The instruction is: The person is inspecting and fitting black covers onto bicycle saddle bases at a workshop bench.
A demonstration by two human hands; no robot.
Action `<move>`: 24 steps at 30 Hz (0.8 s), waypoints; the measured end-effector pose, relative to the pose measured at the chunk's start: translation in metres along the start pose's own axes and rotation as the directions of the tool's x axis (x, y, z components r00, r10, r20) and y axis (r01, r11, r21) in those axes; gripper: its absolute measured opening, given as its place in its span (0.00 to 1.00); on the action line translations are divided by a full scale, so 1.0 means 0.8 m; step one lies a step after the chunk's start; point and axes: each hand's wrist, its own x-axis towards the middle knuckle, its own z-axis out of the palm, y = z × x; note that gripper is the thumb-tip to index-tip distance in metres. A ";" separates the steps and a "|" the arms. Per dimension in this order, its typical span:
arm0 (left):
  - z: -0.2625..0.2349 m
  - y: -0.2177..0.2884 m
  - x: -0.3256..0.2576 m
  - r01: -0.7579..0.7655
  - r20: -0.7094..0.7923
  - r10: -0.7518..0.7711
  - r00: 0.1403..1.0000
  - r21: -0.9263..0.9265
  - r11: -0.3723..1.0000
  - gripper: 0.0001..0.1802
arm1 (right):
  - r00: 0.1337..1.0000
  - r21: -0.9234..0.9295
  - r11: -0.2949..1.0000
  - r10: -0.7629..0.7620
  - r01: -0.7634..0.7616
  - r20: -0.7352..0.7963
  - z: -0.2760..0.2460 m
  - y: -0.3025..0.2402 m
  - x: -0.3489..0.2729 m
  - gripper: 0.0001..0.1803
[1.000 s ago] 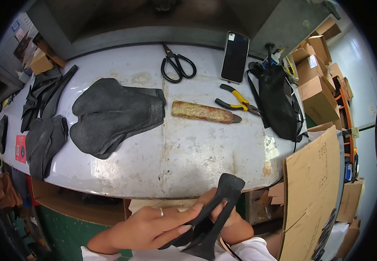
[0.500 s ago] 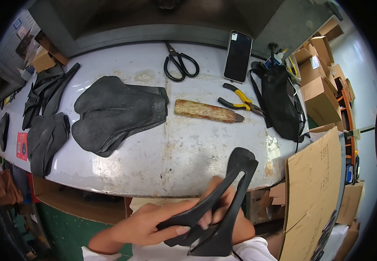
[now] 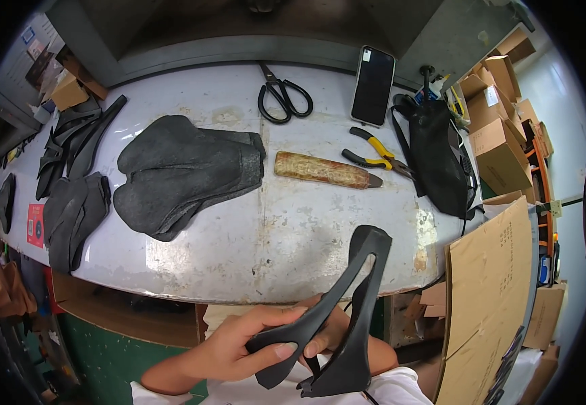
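And now grasping a forked black piece (image 3: pixel 362 317) with the left hand (image 3: pixel 249 337) clamped on its left prong and the right hand (image 3: pixel 333 329) behind, at the table's near edge, facing a dark-tipped wrapped tool (image 3: pixel 321 170), pliers (image 3: pixel 379 146), scissors (image 3: pixel 272 79) and stacked dark pads (image 3: pixel 188 172) leftward.

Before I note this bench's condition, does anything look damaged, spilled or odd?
The white tabletop looks worn: it is stained and scuffed, including a rusty-looking patch toward its near right edge. No wet spill is apparent, and the forked black piece being held shows no obvious damage.
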 end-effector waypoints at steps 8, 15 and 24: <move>0.003 0.005 0.001 -0.001 0.017 -0.002 1.000 0.128 0.992 0.27 | 0.962 -0.060 0.996 -0.075 0.061 -0.263 0.026 -0.008 -0.007 0.45; -0.001 0.003 0.007 0.052 0.120 -0.051 0.992 -0.001 0.999 0.33 | 0.997 0.093 0.995 -0.043 0.036 0.069 -0.021 0.009 -0.016 0.32; 0.020 -0.014 -0.002 -0.148 -0.273 0.124 0.954 -0.072 0.986 0.34 | 0.962 -0.198 0.974 -0.151 0.106 -0.228 0.033 0.003 -0.002 0.45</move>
